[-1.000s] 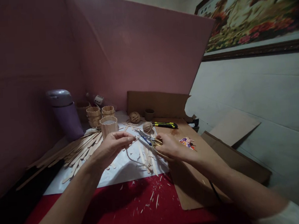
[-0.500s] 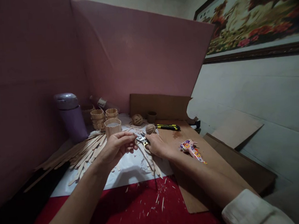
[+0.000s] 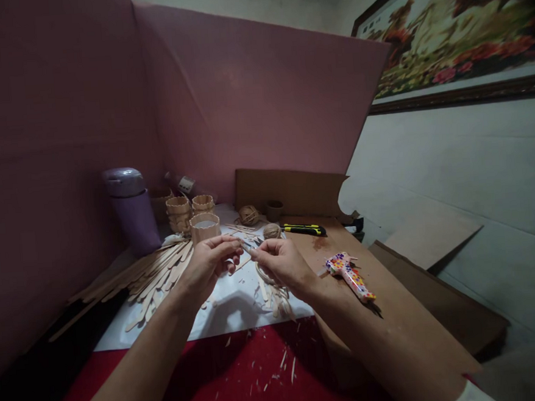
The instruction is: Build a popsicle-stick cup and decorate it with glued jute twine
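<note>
We are pinching a small piece (image 3: 247, 248) with left hand (image 3: 213, 258) and right hand (image 3: 282, 260), ideally keeping it steady; cup (image 3: 205, 232) at ten o'clock.

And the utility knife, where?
Head view, right of centre: the yellow-and-black utility knife lies on the cardboard, just right of the nearer twine ball, beyond the right hand.

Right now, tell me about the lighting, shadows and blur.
Head view: dim, blackened toward the lower left; head view: shadow across the white sheet; head view: detail between the left hand and right hand looks soft.
</note>
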Demonstrator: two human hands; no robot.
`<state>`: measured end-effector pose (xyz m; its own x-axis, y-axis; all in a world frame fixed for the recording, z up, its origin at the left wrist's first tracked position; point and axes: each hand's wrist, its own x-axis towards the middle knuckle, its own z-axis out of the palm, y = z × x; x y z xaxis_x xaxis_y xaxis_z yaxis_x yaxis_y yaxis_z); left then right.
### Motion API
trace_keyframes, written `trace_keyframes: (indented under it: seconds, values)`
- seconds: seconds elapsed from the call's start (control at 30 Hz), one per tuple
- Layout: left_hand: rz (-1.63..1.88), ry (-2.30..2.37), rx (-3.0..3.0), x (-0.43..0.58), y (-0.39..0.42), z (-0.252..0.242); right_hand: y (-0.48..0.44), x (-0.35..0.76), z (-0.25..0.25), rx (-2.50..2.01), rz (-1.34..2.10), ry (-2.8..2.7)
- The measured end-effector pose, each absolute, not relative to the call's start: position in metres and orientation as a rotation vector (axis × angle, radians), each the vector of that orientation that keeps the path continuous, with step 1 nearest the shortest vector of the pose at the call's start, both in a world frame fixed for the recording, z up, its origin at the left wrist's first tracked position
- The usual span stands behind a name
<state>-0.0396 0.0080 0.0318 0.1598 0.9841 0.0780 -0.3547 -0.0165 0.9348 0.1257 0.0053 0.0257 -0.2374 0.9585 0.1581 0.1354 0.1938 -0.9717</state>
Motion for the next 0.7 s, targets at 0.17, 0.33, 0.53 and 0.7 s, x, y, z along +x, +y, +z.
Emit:
trace_keyframes:
  seconds: [0.17, 0.33, 0.53, 0.7]
  values:
    - [1.277, 0.842, 1.12, -0.038, 0.011, 0.029, 0.003, 0.129, 0.024, -1.046, 1.058, -1.598]
    - [1.301, 0.828, 1.006, -0.031, 0.01, 0.027, 0.003, 0.129, 0.018, -0.977, 0.999, -1.6]
    - [1.535, 1.018, 1.127, -0.038, 0.015, 0.03, 0.001, 0.134, 0.013, -0.932, 0.917, -1.582]
    - [2.278, 1.39, 1.127, -0.069, 0.042, 0.023, 0.003, 0.14, 0.009, -0.91, 0.889, -1.512]
